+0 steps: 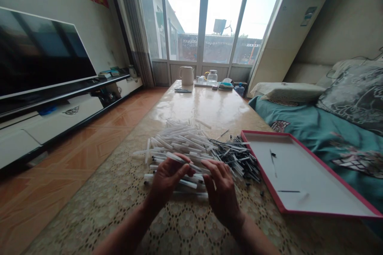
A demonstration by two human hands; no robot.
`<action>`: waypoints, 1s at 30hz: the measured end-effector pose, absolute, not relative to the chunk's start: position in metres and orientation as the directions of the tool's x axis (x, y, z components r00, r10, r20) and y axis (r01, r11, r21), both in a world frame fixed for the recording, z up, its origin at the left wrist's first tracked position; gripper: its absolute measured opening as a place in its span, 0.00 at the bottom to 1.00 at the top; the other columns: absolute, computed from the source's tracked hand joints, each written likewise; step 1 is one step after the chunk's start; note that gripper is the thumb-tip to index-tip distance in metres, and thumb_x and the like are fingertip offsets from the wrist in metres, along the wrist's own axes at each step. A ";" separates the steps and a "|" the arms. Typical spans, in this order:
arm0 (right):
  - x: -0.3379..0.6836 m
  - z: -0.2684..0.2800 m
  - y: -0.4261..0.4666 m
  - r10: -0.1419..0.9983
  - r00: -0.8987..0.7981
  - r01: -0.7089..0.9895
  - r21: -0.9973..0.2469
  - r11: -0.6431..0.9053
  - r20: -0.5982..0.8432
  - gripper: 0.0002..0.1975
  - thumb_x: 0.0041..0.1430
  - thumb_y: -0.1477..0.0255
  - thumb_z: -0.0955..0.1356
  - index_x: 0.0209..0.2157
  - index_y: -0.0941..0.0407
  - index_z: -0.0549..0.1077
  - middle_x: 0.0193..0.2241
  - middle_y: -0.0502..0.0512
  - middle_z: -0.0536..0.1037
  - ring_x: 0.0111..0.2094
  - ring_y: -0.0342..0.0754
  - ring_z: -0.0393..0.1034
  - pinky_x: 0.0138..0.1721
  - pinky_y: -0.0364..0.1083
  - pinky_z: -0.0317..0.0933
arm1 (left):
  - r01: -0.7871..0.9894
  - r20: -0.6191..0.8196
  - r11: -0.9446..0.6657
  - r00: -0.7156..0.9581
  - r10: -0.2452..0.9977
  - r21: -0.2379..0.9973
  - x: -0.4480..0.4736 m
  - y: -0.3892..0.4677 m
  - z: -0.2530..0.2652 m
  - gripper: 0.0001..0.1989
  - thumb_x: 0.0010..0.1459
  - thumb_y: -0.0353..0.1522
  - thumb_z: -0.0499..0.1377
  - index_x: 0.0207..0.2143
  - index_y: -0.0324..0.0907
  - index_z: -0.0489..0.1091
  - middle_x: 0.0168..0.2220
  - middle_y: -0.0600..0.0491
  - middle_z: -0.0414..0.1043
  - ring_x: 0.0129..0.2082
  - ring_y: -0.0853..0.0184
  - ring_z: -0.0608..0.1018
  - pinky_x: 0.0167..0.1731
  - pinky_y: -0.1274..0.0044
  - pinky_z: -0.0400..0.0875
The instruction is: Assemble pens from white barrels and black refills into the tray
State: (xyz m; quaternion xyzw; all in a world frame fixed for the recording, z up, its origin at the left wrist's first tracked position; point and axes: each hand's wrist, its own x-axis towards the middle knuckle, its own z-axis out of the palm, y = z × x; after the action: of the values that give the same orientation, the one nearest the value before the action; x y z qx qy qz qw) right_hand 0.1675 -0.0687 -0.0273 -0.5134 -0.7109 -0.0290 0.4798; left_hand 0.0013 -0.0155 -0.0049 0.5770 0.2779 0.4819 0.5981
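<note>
My left hand (172, 173) is closed around a whitish pen barrel (174, 157), which slants down to the right between thumb and fingers. Close to the barrel's right end is my right hand (220, 181), its fingers bent and a gap showing between forefinger and thumb; I see nothing clearly gripped there. Beneath and beyond both hands lies a heap of translucent white pen barrels (179, 137). Some capped or filled barrels (188, 184) lie just under my hands. To the right is a pile of thin dark pen refills and small black parts (236, 153).
A shallow white tray with a red rim (269, 183) holds a few loose pen parts at right. The long table (143, 123) has a patterned cover. At its far end stand a pitcher (187, 75), a glass jar (212, 76) and a tissue pack (226, 84). A bed (305, 123) borders the right.
</note>
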 end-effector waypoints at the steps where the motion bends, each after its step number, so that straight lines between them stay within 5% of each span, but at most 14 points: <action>1: 0.167 -0.028 -0.069 0.718 -0.041 0.761 -0.444 0.473 0.695 0.13 0.68 0.69 0.58 0.50 0.55 0.68 0.38 0.58 0.75 0.39 0.52 0.69 0.42 0.50 0.62 | -0.258 0.199 -0.089 0.439 0.876 0.962 0.002 -0.015 -0.007 0.08 0.56 0.33 0.62 0.36 0.38 0.70 0.25 0.54 0.75 0.27 0.68 0.77 0.32 0.75 0.72; 5: 0.167 -0.027 -0.070 0.771 -0.095 0.768 -0.447 0.459 0.629 0.13 0.69 0.70 0.57 0.39 0.55 0.71 0.28 0.54 0.73 0.30 0.47 0.68 0.32 0.43 0.60 | -0.237 0.193 -0.080 0.503 0.842 0.968 -0.002 -0.010 -0.013 0.15 0.54 0.34 0.64 0.42 0.40 0.67 0.30 0.54 0.73 0.25 0.70 0.76 0.26 0.78 0.71; 11: 0.174 -0.002 -0.073 0.901 0.023 0.741 -0.612 0.276 0.433 0.12 0.67 0.70 0.57 0.32 0.55 0.67 0.25 0.52 0.73 0.25 0.45 0.67 0.27 0.41 0.56 | 0.137 0.460 -0.538 0.372 0.806 0.832 -0.014 0.006 -0.018 0.23 0.60 0.36 0.57 0.58 0.46 0.60 0.42 0.50 0.69 0.31 0.68 0.74 0.31 0.75 0.71; 16: 0.188 0.019 -0.063 0.974 -0.120 0.718 -0.660 0.219 0.193 0.12 0.64 0.72 0.60 0.26 0.55 0.67 0.20 0.48 0.70 0.22 0.42 0.63 0.24 0.40 0.54 | 0.285 0.520 -0.656 0.426 0.740 0.699 -0.014 0.013 -0.025 0.21 0.64 0.35 0.52 0.59 0.44 0.59 0.41 0.49 0.70 0.33 0.66 0.73 0.33 0.74 0.70; 23: 0.216 0.010 -0.048 0.904 -0.401 0.550 -0.750 0.367 0.148 0.13 0.66 0.69 0.61 0.28 0.56 0.69 0.20 0.45 0.65 0.22 0.40 0.57 0.23 0.39 0.54 | 0.352 0.505 -0.749 0.572 0.646 0.561 -0.014 0.008 -0.025 0.08 0.65 0.31 0.50 0.38 0.42 0.69 0.33 0.52 0.68 0.32 0.67 0.73 0.33 0.76 0.69; 30: 0.212 -0.001 -0.061 0.862 -0.501 0.499 -0.786 0.364 0.081 0.16 0.68 0.67 0.58 0.27 0.55 0.66 0.22 0.44 0.62 0.24 0.40 0.54 0.25 0.40 0.53 | 0.398 0.481 -0.880 0.737 0.475 0.259 -0.005 -0.009 -0.019 0.10 0.66 0.32 0.47 0.34 0.42 0.66 0.29 0.53 0.65 0.26 0.69 0.70 0.26 0.78 0.65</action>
State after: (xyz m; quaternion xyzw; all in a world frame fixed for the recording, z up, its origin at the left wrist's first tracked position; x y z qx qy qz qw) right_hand 0.2122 -0.0606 -0.0012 -0.4324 -0.7869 0.3619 0.2506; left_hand -0.0046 -0.0089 -0.0192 0.9294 0.2348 0.2761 0.0694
